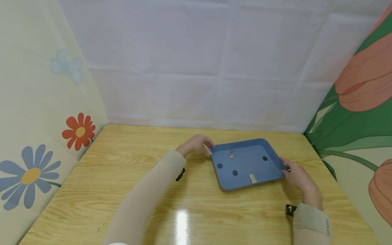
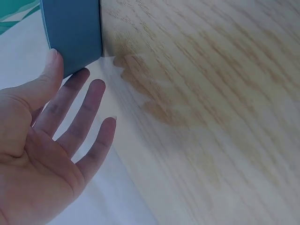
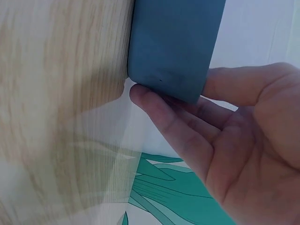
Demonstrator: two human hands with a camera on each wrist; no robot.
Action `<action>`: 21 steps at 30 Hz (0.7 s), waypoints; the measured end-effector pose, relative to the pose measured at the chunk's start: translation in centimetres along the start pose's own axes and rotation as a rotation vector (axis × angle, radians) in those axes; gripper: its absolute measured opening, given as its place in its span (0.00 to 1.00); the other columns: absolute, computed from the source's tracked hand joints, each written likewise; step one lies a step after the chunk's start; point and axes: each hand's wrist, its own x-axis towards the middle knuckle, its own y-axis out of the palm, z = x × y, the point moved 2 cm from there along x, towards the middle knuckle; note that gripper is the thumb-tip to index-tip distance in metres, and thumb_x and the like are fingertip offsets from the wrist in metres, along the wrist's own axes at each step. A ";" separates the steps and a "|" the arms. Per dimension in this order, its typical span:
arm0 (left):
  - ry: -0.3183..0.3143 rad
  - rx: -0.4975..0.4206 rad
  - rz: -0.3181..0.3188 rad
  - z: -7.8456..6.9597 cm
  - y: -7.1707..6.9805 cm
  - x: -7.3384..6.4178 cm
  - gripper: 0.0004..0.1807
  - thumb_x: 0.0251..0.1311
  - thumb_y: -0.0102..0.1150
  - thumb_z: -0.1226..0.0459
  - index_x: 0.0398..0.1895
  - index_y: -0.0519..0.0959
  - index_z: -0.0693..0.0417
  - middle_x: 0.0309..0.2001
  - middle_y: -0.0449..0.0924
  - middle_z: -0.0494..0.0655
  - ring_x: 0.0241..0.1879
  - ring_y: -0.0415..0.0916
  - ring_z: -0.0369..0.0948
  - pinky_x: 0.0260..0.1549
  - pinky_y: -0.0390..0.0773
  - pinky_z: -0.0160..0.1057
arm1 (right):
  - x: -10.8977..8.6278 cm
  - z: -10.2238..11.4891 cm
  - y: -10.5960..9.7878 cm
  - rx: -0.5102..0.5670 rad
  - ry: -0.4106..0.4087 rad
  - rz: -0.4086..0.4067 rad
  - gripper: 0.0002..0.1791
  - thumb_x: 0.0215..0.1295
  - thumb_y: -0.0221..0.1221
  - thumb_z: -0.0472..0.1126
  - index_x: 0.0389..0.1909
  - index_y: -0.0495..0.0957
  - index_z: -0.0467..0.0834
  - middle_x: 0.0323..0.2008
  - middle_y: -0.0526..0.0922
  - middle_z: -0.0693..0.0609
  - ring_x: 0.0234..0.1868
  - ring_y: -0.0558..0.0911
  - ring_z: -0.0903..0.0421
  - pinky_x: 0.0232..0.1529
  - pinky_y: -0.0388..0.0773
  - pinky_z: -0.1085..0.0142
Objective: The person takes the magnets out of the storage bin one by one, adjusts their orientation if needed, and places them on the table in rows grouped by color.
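Hands (image 1: 199, 144) (image 1: 296, 173) grip a blue tray (image 1: 248, 159), one black wristband (image 1: 290, 210) reading "1".

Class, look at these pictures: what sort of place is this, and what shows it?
Probably a staged tabletop booth rather than a lived-in room: a wood-grain table stands before a creased, pale backdrop, with flower-decorated panels rising at both sides.

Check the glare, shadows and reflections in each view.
Head view: a bright glare streak on the table near the bottom edge; left wrist view: darker finger-shaped patches on the table beside the left hand, probably its reflection; right wrist view: a dark patch on the table next to the tray, likely shadow or reflection.
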 end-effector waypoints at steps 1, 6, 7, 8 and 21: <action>0.014 0.011 0.000 0.1 0.1 0.0 0.20 0.66 0.67 0.65 0.61 0.82 0.52 0.63 0.83 0.51 0.66 0.78 0.48 0.68 0.76 0.47 | 0.0 -0.2 0.0 0.005 -0.009 -0.003 0.33 0.77 0.50 0.33 0.78 0.53 0.30 0.66 0.68 0.18 0.64 0.72 0.24 0.59 0.75 0.35; 0.061 0.029 -0.014 0.0 0.6 -0.3 0.24 0.68 0.65 0.66 0.67 0.77 0.57 0.65 0.80 0.54 0.63 0.80 0.50 0.66 0.78 0.47 | -0.5 -0.7 0.0 0.046 -0.040 -0.008 0.37 0.79 0.54 0.42 0.79 0.52 0.30 0.65 0.68 0.19 0.62 0.74 0.24 0.56 0.79 0.38; 0.061 0.025 -0.019 -0.1 0.7 -0.4 0.25 0.69 0.64 0.65 0.68 0.75 0.57 0.66 0.79 0.55 0.62 0.80 0.51 0.65 0.79 0.47 | -0.7 -0.7 0.0 0.056 -0.040 -0.004 0.38 0.79 0.54 0.45 0.79 0.51 0.31 0.66 0.67 0.19 0.63 0.74 0.24 0.55 0.79 0.38; 0.058 0.018 -0.023 -0.3 0.8 -0.6 0.26 0.70 0.64 0.65 0.70 0.74 0.58 0.66 0.78 0.57 0.62 0.81 0.51 0.64 0.79 0.48 | -0.8 -0.7 -0.1 0.065 -0.036 0.000 0.41 0.79 0.55 0.48 0.80 0.50 0.31 0.67 0.66 0.19 0.64 0.73 0.23 0.56 0.79 0.38; 0.028 0.093 -0.103 -2.7 2.7 -2.6 0.45 0.64 0.70 0.54 0.78 0.61 0.63 0.77 0.64 0.59 0.77 0.63 0.54 0.77 0.64 0.50 | -1.0 -0.5 -0.1 0.150 -0.070 0.057 0.56 0.67 0.67 0.56 0.80 0.47 0.30 0.75 0.54 0.21 0.69 0.66 0.21 0.63 0.72 0.33</action>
